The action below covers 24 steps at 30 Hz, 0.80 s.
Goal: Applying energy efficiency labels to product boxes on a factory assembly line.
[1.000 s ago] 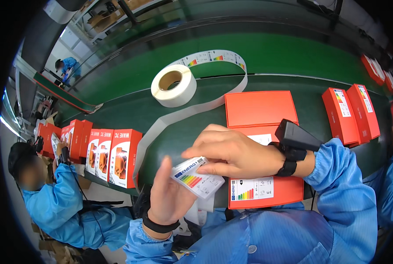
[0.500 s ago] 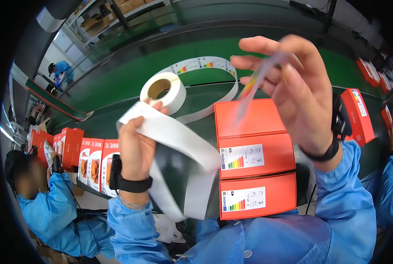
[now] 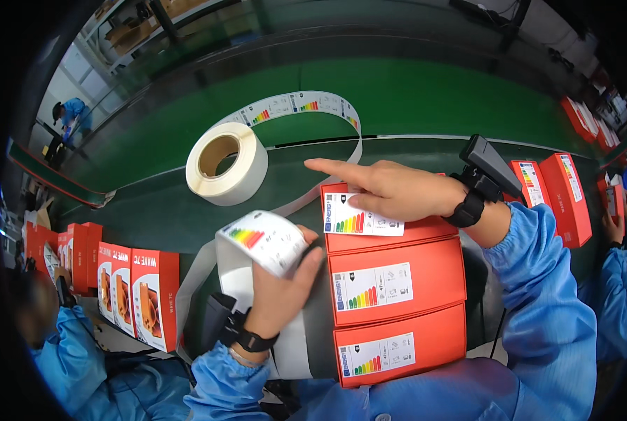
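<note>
Label (image 3: 362,226) is laid on the left part of the farthest red box (image 3: 429,230) in a row of three, directly under the thumb side of the right hand (image 3: 401,188); its long axis runs left to right, along the box's long side. By the right hand, much the nearer, it is partly covered: the thumb is rested on it, the index finger is stretched out leftward past it, and nothing is seen pinched; how the other fingers are held cannot be told. By the left hand (image 3: 285,288), lower left of that label and apart from it, a curled label strip (image 3: 257,242) is pinched between thumb and fingers. The gap left of the boxes is partly filled by this loop. Labels are also borne by the middle box (image 3: 436,270) and the nearest box (image 3: 440,337). Beyond the loop a label roll (image 3: 249,172) is set on the green table (image 3: 292,179); upright boxes (image 3: 156,298) are lined up farther left.
</note>
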Motion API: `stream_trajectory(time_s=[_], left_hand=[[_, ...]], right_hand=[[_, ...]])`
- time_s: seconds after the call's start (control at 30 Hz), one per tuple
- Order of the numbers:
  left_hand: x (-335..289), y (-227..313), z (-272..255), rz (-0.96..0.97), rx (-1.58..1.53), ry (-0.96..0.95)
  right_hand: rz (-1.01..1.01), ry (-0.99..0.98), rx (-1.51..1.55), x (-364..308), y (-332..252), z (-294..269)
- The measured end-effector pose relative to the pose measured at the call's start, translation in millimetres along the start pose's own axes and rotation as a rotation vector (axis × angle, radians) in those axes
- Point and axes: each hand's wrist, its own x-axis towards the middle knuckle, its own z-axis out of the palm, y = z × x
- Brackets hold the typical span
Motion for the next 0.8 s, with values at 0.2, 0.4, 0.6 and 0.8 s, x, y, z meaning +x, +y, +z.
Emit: stream_trajectory(time_s=[0.2,0.4,0.6,0.8], left_hand=[[-18.2,-24.4,1.1,0.346,0.24,-0.105],[-22.2,-26.0,3.3,0.394,0.371,-0.091],[-21.3,-25.9,5.0,0.394,0.352,-0.076],[-21.7,-28.2,5.5,0.423,0.343,-0.056]], right_hand=[[0.136,-0.061,0.005,4.0,1.4,-0.8],[0.041,-0.058,-0.048,6.7,8.7,-0.1],[0.067,-0.088,-0.043,8.5,6.2,-2.7],[0.019,-0.06,-0.039,10.5,8.8,-0.2]])
